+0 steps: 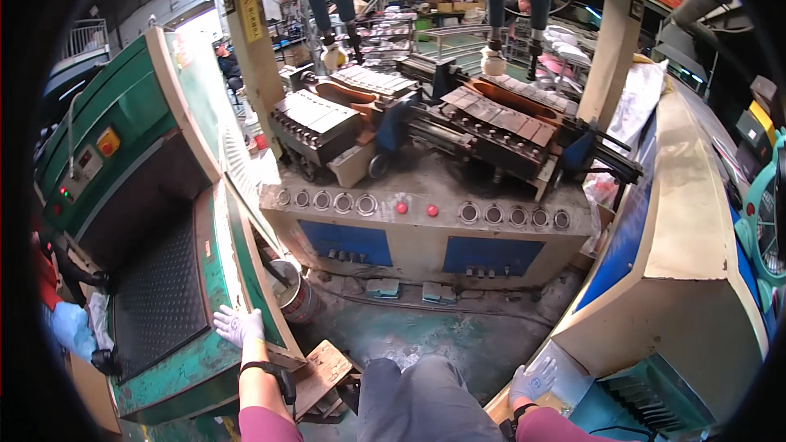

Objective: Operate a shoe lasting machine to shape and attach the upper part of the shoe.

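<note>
My left hand (pixel 239 327), in a thin white glove, has its fingers spread at the green edge of the machine (pixel 176 372) on my left. Whether it rests on that edge or hovers over it, I cannot tell. My right hand (pixel 532 381), gloved too, is low at the right with its fingers stretched out, beside the beige machine casing (pixel 639 336). Neither hand holds anything. In front of me stands a beige press-like machine (pixel 417 237) with round gauges and two red buttons. Two dark clamp fixtures (pixel 327 119) (pixel 499 127) with metal plates sit on top.
A wooden stool (pixel 323 372) stands by my left leg. Behind it is a bucket (pixel 295 295). Two foot pedals (pixel 438 293) lie before the press. A black ribbed conveyor belt (pixel 160 303) runs through the green machine, with another person's sleeve (pixel 70 327) beyond. A teal fan (pixel 765 221) is far right.
</note>
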Available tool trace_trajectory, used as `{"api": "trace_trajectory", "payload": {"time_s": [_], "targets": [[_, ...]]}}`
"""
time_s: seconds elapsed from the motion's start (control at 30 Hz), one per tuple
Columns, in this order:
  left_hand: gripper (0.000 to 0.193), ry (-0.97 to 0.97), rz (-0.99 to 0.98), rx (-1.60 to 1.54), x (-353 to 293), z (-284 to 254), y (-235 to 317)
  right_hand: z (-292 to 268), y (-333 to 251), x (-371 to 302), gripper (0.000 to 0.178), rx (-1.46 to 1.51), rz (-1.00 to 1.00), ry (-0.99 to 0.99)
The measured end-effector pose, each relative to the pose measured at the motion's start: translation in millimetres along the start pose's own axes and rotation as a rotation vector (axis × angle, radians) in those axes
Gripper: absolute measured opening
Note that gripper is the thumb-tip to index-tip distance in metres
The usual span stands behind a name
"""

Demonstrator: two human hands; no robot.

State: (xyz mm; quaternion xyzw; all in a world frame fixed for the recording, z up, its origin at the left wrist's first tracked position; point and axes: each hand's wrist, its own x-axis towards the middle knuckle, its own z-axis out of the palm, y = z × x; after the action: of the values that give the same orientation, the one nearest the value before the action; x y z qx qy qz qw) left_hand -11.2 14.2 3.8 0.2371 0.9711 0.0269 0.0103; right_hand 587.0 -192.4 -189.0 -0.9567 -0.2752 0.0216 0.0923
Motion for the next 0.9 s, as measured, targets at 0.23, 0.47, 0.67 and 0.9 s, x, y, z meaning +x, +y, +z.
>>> {"api": "trace_trajectory", "payload": {"time_s": [0.23,0.47,0.67,0.9], "targets": [[0.109,0.030,0.000,-0.062,-5.7,-4.7,-2.3,8.8,5.6,-0.7,0.088,-0.027,-0.022,0.056],[0.107,0.025,0.005,-0.076,-8.1,-7.3,-0.9,16.1,7.5,1.2,0.086,-0.044,-0.046,0.115],[0.105,0.022,0.005,-0.097,-8.2,-9.1,-0.1,12.3,6.3,1.0,0.083,-0.052,-0.051,0.092],[0.106,0.031,0.010,-0.097,-7.9,-8.6,-0.6,9.5,6.3,-0.6,0.081,-0.048,-0.047,0.069]]}}
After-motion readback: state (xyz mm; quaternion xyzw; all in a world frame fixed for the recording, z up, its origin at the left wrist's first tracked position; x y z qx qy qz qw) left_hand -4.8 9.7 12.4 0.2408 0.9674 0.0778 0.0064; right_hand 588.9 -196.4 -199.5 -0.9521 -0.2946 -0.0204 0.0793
